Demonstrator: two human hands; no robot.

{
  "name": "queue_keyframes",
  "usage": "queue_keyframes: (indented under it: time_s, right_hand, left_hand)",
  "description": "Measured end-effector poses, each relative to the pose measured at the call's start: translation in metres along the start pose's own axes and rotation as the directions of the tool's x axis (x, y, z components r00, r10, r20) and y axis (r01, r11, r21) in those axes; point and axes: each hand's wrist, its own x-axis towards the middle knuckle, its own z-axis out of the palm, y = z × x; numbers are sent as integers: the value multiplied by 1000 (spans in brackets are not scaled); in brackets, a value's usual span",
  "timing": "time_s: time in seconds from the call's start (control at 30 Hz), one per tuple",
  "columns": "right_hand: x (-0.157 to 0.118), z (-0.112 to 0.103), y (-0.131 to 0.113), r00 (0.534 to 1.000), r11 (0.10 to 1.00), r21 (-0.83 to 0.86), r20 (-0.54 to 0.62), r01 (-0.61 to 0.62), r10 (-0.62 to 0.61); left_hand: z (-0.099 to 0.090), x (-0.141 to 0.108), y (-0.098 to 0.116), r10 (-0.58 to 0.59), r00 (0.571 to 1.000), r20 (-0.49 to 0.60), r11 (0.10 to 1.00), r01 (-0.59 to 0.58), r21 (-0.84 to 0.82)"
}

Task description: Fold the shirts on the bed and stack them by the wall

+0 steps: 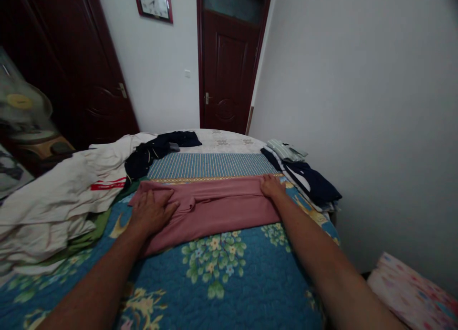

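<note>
Pink trousers [222,208] lie stretched crosswise on a blue flowered quilt [229,277], with some creases near the middle left. On their left end rests my left hand [152,209], palm down, fingers spread flat over the cloth. My right hand [272,186] lies on the far right end of the trousers, its fingers laid on the cloth near the upper edge and slightly bent.
White clothes [82,177] are heaped at the left, with a dark navy garment [143,155] beyond and a green cloth [89,234] beneath. Folded clothes [307,175] are stacked at the right bed edge by the wall. A fan [21,103] stands far left.
</note>
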Motion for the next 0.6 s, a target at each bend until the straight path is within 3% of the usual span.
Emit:
queue_keyframes:
  time_s: [0.27,0.6]
  right_hand:
    - [33,-7,18,993,994,58,-73,-89,94]
    - [50,-13,44,992,983,153,-64,-102,113]
  left_hand:
    - [-4,-8,12,-68,997,-32,998,69,13]
    - [1,13,-12,41,996,-79,999,-39,28]
